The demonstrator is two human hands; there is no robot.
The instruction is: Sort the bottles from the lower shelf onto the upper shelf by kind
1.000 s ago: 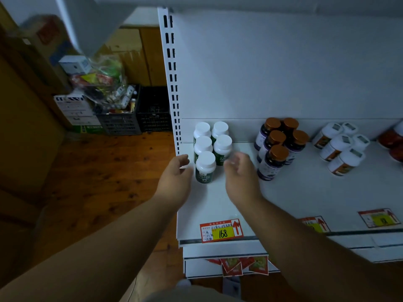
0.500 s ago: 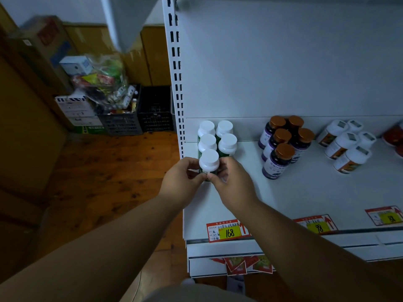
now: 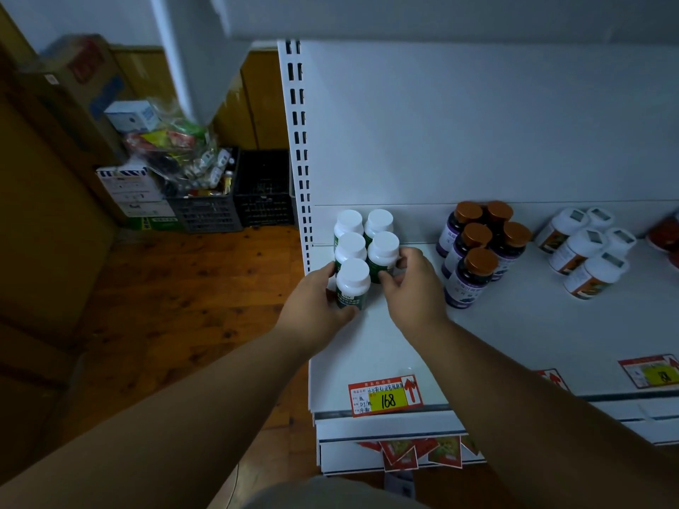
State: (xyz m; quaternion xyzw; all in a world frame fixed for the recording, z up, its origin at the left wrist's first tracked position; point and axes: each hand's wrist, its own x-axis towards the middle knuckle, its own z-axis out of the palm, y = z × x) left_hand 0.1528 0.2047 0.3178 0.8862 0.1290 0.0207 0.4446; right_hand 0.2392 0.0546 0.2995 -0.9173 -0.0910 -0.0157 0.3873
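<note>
Three bottle groups (image 3: 363, 247) stand side by side on shelf (image 3: 514, 336)

Left hand (image 3: 319, 303): forearm reaching forward from lower left, bare; fingers and thumb curled round the front green bottle (image 3: 352, 284). Right hand (image 3: 414, 284): forearm reaching in from lower right, bare; thumb and fingers pinching the neighbouring green bottle (image 3: 383, 256) just behind.

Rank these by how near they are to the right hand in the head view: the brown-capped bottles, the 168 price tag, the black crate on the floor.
From the right hand:
1. Brown-capped bottles, just to its right on the shelf.
2. 168 price tag, below it on the shelf's front edge.
3. Black crate, far left on the floor, past the shelf upright.
</note>
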